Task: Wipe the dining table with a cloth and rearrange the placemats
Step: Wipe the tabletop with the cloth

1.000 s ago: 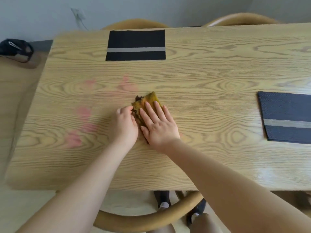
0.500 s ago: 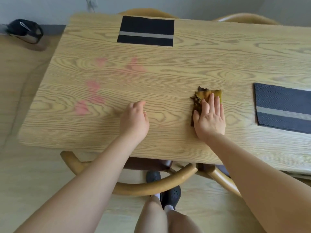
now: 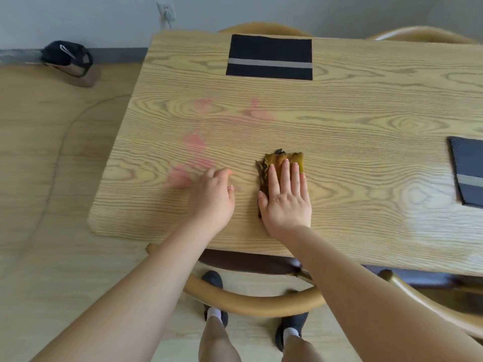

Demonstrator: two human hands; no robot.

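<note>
Head view, looking down over a light wooden dining table point(image 3: 339, 121): a person's right hand point(image 3: 286, 197) lies flat, fingers straight and together, pressing a folded mustard-yellow cloth point(image 3: 281, 159) onto the tabletop near the front edge. The cloth's far end shows beyond the fingertips, and a dark frayed edge runs along its left side. The left hand point(image 3: 211, 197) rests on the wood just beside it, to the left, with fingers loosely curled and holding nothing. Faint pink smears point(image 3: 194, 142) mark the surface ahead of and to the left of that hand, well apart from the cloth. A black placemat with a grey stripe point(image 3: 269, 57) lies square at the far edge of the table. A second dark placemat with a grey stripe point(image 3: 467, 171) sits at the right, cut off by the frame and slightly tilted. A curved wooden chair back point(image 3: 251, 300) stands under the near edge, with the person's dark shoes point(image 3: 213, 280) on the pale floor below. Against the far wall, at left, a black bag point(image 3: 66, 58) rests on the floor, beneath a wall socket point(image 3: 166, 10).
</note>
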